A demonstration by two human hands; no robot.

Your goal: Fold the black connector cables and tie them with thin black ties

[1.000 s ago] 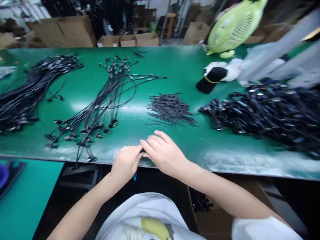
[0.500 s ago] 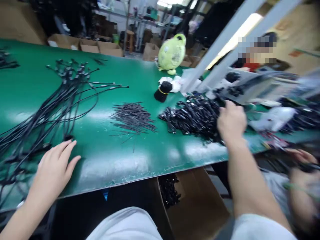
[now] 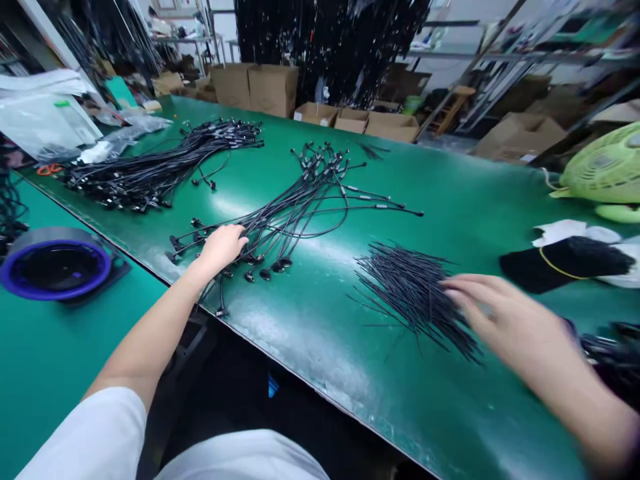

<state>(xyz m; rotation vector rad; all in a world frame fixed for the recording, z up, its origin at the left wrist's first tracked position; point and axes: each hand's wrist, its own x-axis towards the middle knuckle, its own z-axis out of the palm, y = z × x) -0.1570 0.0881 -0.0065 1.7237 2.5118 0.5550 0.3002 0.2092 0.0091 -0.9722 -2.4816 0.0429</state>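
Observation:
My left hand (image 3: 221,245) rests on a fan of black cables with plug ends (image 3: 280,215) on the green table (image 3: 310,320); its fingers curl over the cable ends, and I cannot see whether they grip one. My right hand (image 3: 503,320) hovers with fingers stretched out over the right edge of a pile of thin black ties (image 3: 413,293), holding nothing that I can see. The right hand is slightly blurred.
A second bundle of black cables (image 3: 150,170) lies at the far left. A roll with a blue rim (image 3: 57,265) sits on the lower left table. A banded black bundle (image 3: 565,263), white cloth and a green fan (image 3: 603,170) are at right. Cardboard boxes (image 3: 255,87) line the far edge.
My view has swung left. My left hand has moved onto the fanned cables. My right hand has come back from the black pile at the right to the thin ties.

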